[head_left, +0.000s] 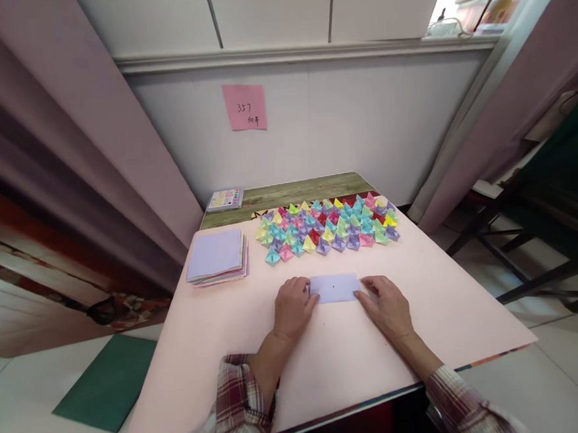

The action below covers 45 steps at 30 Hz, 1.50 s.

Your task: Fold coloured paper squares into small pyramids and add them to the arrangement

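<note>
A lavender sheet of origami paper (334, 288), folded into a flat rectangle with a small dark dot near its middle, lies on the pink-covered table. At its left end, my left hand (291, 306) grips the short edge between thumb and curled fingers. My right hand (387, 307) is at the opposite end, its thumb on the lower right corner and its bent fingers by the upper one. Just beyond the sheet stand rows of folded paper pieces (326, 226) in many colours, with pointed tips.
To the left is a stack of square coloured paper (216, 254). A printed paper pack (225, 200) lies at the table's back left corner. The wall behind carries a pink note (244, 107). A dark chair (542, 225) stands on the right, and a green mat (107, 382) is on the floor at left.
</note>
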### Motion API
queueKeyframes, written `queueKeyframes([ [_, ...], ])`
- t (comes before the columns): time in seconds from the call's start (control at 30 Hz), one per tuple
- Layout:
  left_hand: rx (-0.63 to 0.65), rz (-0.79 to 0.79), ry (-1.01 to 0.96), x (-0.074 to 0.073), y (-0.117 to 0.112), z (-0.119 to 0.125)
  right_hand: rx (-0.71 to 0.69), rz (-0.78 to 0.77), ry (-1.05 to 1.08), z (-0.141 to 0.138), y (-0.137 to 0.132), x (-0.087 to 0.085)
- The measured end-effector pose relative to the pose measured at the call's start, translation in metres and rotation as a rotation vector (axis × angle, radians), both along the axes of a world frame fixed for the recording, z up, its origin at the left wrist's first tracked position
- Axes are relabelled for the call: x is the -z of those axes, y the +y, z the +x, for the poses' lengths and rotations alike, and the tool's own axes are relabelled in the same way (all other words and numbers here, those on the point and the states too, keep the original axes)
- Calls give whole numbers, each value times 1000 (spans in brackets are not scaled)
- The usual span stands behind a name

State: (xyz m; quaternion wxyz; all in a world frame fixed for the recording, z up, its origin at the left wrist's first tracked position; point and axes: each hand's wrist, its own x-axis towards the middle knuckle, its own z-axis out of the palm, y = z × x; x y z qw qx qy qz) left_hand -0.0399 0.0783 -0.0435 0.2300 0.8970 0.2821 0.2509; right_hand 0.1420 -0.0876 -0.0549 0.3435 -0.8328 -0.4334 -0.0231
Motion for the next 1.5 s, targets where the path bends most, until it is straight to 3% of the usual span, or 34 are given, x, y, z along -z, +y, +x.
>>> queueKeyframes([
  [0.13,-8,36,-57,3,-3,0,13,-27,58,2,0,1],
  [0.3,297,138,3,1,-4,2,7,-203,208,8,12,-20],
  [0.37,362,151,23,0,-3,2,-37,-303,191,11,23,-32],
  [0.53,389,138,6,-1,-2,0,-60,-562,114,16,49,-49],
  [0.63,395,126,-31,0,-3,0,-73,-603,124,17,54,-48],
  [0.73,385,80,-111,-2,-4,0,-86,-458,219,14,50,-41],
  [0.8,309,-20,-208,-5,-6,0,-69,-222,385,9,46,-34],
  [0.9,155,-299,-322,-10,-9,-1,-58,176,802,-4,45,-26],
  [1.03,202,-710,-296,-14,-15,1,40,490,1130,-28,51,-18],
  [1.13,249,-1053,-382,-15,-18,5,-26,556,1207,-49,58,-14],
  [1.2,211,-1206,-472,-15,-18,8,-96,563,1204,-61,61,-14],
  [1.33,47,-1288,-594,-12,-15,10,-185,487,1031,-69,53,-20],
  [1.5,7,-1297,-568,-8,-12,10,-208,430,787,-57,36,-22],
])
